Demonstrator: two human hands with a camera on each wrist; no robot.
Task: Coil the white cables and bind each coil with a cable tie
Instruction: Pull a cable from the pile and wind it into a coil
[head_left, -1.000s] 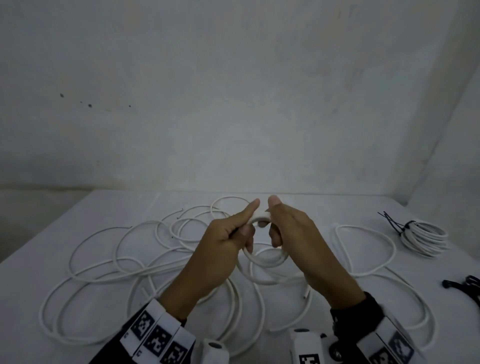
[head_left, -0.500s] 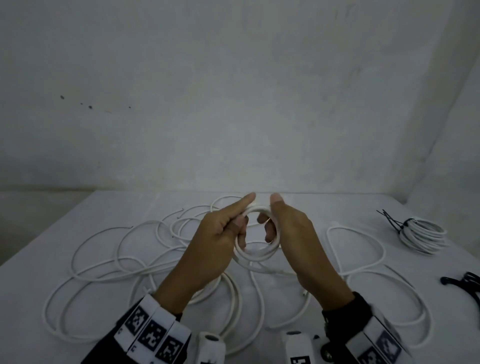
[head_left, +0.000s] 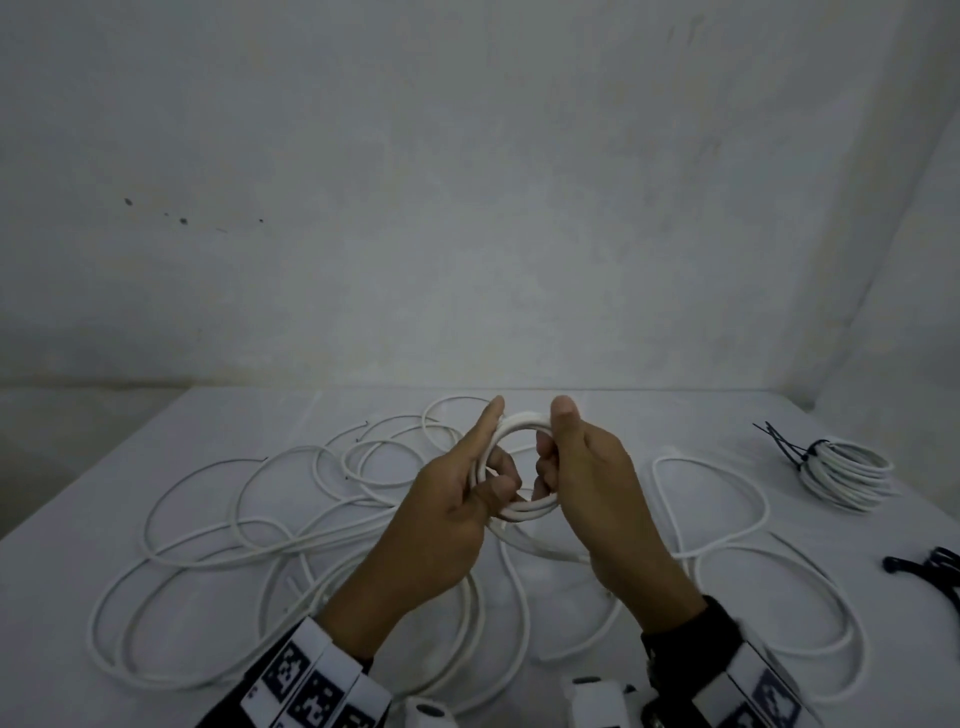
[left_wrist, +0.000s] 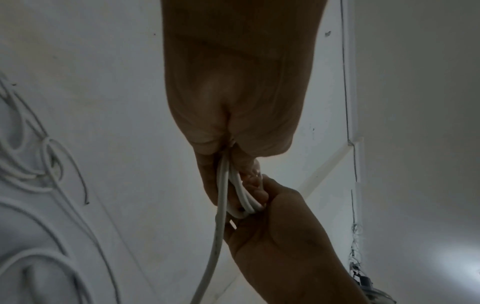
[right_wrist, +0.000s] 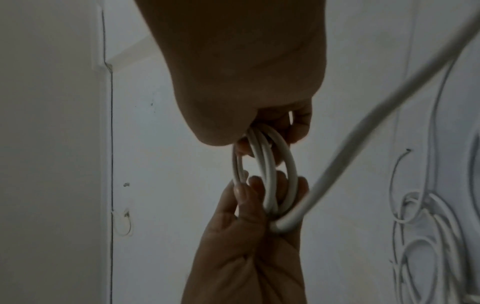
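Note:
Above the middle of the table I hold a small coil of white cable (head_left: 524, 421) between both hands. My left hand (head_left: 467, 493) grips its left side, thumb over the strands and forefinger stretched along the rim. My right hand (head_left: 576, 467) pinches the right side, thumb on top. The coil (right_wrist: 267, 172) shows about three turns in the right wrist view, and the cable's free run (left_wrist: 221, 226) trails down from it to the table. Loose white cable (head_left: 249, 519) sprawls in loops over the table on both sides.
A finished white coil (head_left: 847, 473) bound with a black cable tie (head_left: 789, 447) lies at the far right of the white table (head_left: 675, 415). Black objects (head_left: 930, 566) lie at the right edge. Grey walls stand behind and to the right.
The coil has been lifted higher and tightened into a smaller ring, with more turns gathered between my hands. Both hands rose slightly and the loose cable on the right shifted.

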